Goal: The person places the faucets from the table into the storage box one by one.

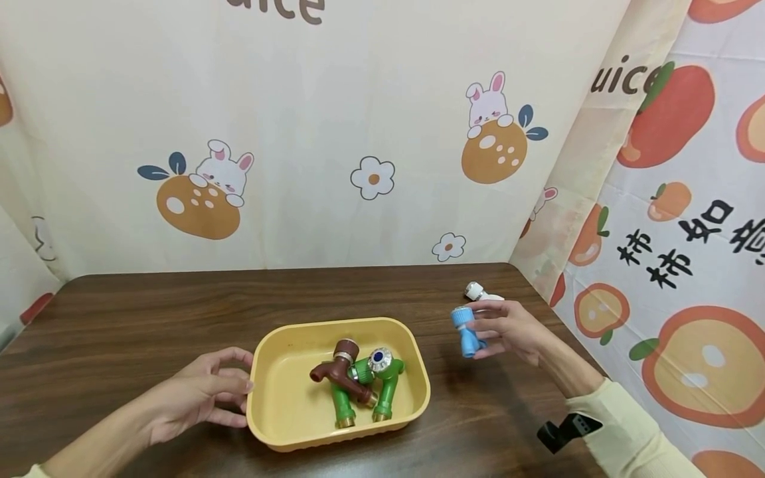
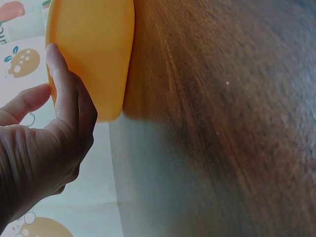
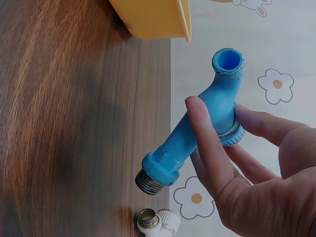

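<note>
R hand (image 1: 510,328) fingers pinch blue tap (image 1: 466,334), long axis tilted, just right of yellow tray (image 1: 418,405); L hand (image 1: 200,395) fingers relaxed, touching tray's left rim.

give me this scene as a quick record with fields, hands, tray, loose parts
left hand: rests against yellow tray outer left wall
right hand: holds blue tap above the table
tray contents: brown tap, two green taps
loose on table: white tap, behind the right hand
</note>
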`<state>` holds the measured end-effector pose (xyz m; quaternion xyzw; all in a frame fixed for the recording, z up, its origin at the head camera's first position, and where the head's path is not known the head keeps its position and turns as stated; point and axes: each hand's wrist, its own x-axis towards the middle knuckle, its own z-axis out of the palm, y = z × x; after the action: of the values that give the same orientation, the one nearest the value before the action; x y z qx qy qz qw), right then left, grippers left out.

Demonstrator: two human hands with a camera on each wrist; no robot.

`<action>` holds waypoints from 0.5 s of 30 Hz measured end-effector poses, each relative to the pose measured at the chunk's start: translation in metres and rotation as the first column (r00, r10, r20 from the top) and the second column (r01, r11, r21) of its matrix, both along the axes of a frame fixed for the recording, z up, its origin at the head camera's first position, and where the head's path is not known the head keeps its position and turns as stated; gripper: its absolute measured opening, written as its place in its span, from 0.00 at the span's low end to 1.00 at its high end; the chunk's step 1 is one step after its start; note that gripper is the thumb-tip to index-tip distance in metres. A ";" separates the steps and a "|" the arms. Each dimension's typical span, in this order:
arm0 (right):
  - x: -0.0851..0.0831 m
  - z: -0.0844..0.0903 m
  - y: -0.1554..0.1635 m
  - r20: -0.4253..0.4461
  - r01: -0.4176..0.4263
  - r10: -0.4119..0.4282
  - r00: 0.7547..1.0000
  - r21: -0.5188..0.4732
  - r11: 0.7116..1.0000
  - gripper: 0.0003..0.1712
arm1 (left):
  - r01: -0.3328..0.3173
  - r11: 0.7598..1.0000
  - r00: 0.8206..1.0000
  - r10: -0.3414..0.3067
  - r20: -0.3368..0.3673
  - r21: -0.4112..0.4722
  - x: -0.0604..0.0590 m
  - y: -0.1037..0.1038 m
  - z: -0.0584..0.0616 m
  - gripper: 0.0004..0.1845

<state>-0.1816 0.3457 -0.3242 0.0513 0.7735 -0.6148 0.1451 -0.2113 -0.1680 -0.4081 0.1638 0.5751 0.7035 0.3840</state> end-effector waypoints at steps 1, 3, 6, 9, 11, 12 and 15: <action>0.000 0.000 -0.001 0.001 -0.003 0.003 1.000 -0.002 1.000 0.33 | 0.001 1.000 1.000 -0.001 0.001 0.000 0.000 0.000 0.000 0.17; 0.000 0.001 -0.002 0.003 -0.005 0.005 1.000 -0.007 1.000 0.33 | 0.001 1.000 1.000 -0.001 0.002 -0.002 0.000 0.000 0.000 0.17; 0.001 0.001 -0.003 0.003 -0.007 0.007 1.000 -0.011 1.000 0.33 | 0.003 1.000 1.000 -0.003 0.005 -0.004 0.000 0.000 0.001 0.17; 0.001 0.001 -0.004 0.002 -0.016 0.016 1.000 -0.014 1.000 0.33 | 0.004 1.000 1.000 -0.004 0.003 -0.003 0.000 0.000 0.001 0.16; 0.001 0.001 -0.004 0.001 -0.025 0.025 1.000 -0.019 1.000 0.32 | 0.005 1.000 1.000 -0.005 0.002 -0.002 -0.001 0.000 0.001 0.16; 0.001 0.001 -0.004 0.001 -0.028 0.028 1.000 -0.021 0.999 0.32 | 0.006 1.000 1.000 -0.006 0.001 -0.001 -0.001 0.000 0.000 0.16; 0.000 0.001 -0.005 0.000 -0.037 0.037 0.999 -0.024 0.999 0.32 | 0.006 1.000 1.000 -0.006 0.000 0.000 -0.001 -0.001 0.000 0.16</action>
<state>-0.1812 0.3403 -0.3231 0.0354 0.7669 -0.6212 0.1574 -0.2122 -0.1685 -0.4078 0.1656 0.5748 0.7022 0.3861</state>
